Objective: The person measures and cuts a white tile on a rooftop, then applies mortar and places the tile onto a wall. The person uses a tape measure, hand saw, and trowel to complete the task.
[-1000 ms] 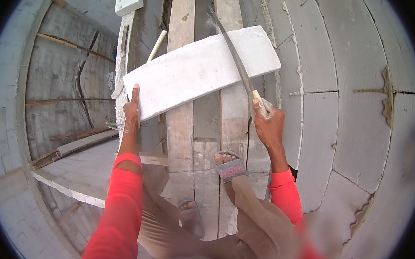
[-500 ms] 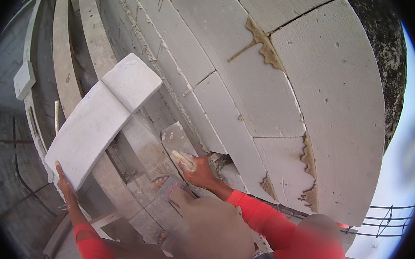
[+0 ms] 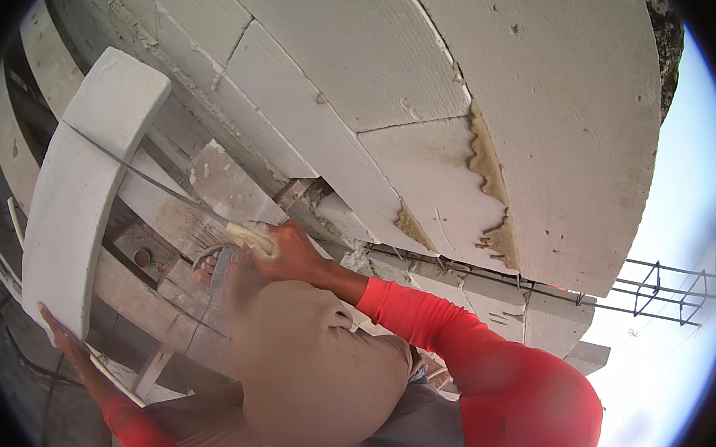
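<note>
A long white lightweight concrete block (image 3: pixel 67 214) lies tilted across planks at the left. My left hand (image 3: pixel 70 345) is at the block's lower end, gripping its edge; part of the fingers is hidden. My right hand (image 3: pixel 290 254) is closed round the pale handle of a hand saw (image 3: pixel 250 238), above my foot. The thin dark blade, seen almost edge-on, runs from the handle to the block and lies across its upper part.
A wall of large pale blocks (image 3: pixel 410 169) with brown mortar drips rises at the right. Steel reinforcing bars (image 3: pixel 657 291) stick out beyond it. Wooden planks (image 3: pixel 144 296) with gaps between them lie under the block. My sandalled foot (image 3: pixel 217 268) stands near the saw handle.
The view has shifted, so the wall and block sit farther left. My right hand has drawn the saw back from the block, and more of its blade shows.
</note>
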Available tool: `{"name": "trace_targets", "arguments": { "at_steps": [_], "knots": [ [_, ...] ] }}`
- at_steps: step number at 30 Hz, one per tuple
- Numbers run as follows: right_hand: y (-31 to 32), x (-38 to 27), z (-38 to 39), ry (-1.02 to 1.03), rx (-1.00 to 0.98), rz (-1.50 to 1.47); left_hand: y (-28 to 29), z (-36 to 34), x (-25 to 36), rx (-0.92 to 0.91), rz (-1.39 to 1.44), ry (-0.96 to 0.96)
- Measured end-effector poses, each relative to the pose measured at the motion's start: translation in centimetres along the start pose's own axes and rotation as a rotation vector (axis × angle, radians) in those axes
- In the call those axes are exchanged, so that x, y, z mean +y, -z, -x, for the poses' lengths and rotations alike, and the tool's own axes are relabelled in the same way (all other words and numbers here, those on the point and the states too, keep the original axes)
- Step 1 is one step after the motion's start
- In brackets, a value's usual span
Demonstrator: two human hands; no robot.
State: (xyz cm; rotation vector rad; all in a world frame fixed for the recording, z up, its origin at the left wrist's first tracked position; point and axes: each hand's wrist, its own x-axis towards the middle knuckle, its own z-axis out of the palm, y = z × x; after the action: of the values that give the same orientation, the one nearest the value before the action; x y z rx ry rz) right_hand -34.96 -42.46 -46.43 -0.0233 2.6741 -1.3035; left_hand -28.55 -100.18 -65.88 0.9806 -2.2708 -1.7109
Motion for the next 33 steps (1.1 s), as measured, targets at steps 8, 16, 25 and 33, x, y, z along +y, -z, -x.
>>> {"name": "trace_targets", "arguments": {
  "at_steps": [8, 16, 25, 33],
  "knots": [
    [-2.8, -2.1, -4.6, 0.021, -0.078, 0.016, -3.3, 1.2, 6.9, 0.303, 0.092, 0.475],
    [-5.6, -4.7, -9.2, 0.035, -0.15, 0.065, -2.9, 1.5, 8.1, 0.343, 0.088, 0.497],
    [-3.1, -1.3, -4.0, 0.069, -0.085, 0.078, -2.6, 0.5, 5.6, 0.354, -0.013, 0.501],
    [-1.5, 0.4, -2.6, 0.049, -0.101, 0.125, -3.3, 1.2, 8.3, 0.356, 0.055, 0.502]
  ]
}}
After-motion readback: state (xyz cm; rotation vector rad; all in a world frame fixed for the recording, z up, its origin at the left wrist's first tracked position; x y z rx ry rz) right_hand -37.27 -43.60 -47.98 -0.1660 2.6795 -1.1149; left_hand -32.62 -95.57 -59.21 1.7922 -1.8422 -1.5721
